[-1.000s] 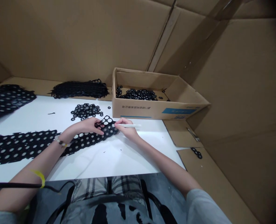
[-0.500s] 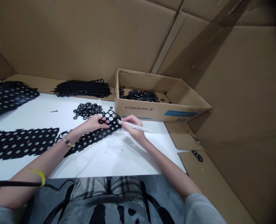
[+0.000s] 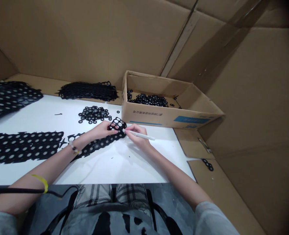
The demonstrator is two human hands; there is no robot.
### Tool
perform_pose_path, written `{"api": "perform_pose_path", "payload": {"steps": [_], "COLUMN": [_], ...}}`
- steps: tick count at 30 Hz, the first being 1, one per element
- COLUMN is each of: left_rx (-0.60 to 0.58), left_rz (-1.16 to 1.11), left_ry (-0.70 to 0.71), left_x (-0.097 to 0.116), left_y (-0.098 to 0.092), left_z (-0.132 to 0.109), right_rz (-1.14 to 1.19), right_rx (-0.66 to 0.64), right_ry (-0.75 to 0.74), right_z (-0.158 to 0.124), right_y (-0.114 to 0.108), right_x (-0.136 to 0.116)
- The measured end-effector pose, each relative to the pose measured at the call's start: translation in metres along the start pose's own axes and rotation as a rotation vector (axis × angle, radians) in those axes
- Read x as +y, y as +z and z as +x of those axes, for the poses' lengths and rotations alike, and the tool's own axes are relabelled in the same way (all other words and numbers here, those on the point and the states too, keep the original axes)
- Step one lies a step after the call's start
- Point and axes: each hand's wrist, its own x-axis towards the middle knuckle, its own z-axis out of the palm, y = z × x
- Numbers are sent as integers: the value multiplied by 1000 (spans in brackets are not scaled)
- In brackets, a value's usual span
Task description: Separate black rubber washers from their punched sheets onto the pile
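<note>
Head cam here: a black perforated strip [image 3: 117,132] lies across the white desk [image 3: 125,163], its end just in front of the cardboard box [image 3: 171,119]. Left hand [image 3: 101,129] is pinching that holey end between fingers and thumb, right hand [image 3: 137,135] is closed narrow around a white pen [image 3: 142,135] like you'd hold it to write, tip right at the strip. Pen's angled down more than a second ago, that's about the only real change. Left of the box there's a pile of loose black rings [image 3: 93,114], with more rings [image 3: 148,100] inside it. Box has a blue label [image 3: 191,119] and upside-down printed characters [image 3: 146,114], can't read them.
</note>
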Motion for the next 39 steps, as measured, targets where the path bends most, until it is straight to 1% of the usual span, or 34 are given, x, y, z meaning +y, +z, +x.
{"api": "perform_pose_path", "payload": {"steps": [4, 7, 10, 12, 15, 18, 20, 22, 24, 29, 33, 39], "left_rx": [46, 98, 110, 93, 12, -48, -30, 3, 23, 38, 54, 106], "left_rz": [52, 83, 106, 102, 71, 111, 146, 127, 79, 17, -15, -2], "left_ry": [6, -12, -24, -9, 16, -56, -120, -141, -140, -122, -78, -95], "left_x": [2, 2, 1, 1, 0, -5, -10, -13, -13, -7, -6, -4], "left_y": [4, 9, 12, 11, 3, -6, -10, -10, -8, -1, 2, 6], "left_z": [-1, -1, -1, -2, -2, -1, 1, 1, 2, 0, 0, 0], "right_rz": [-29, -90, -137, -152, -146, -121, -114, -95, -50, 3, -31, -18], "right_rx": [-30, -10, 3, 13, 13, 15, 34, 54, 57, -33, -29, -22], "right_ry": [19, 18, 4, -3, -9, -2, 3, 5, 11, 56, 63, 54], "right_z": [0, 0, -1, -1, -1, 0, 0, -1, -2, -2, 1, 1], "right_y": [1, 4, 8, 10, 10, 7, 5, 4, 4, 9, 9, 8], "right_x": [3, 4, 3, 2, 3, 6, 6, 4, 2, 2, 7, 11]}}
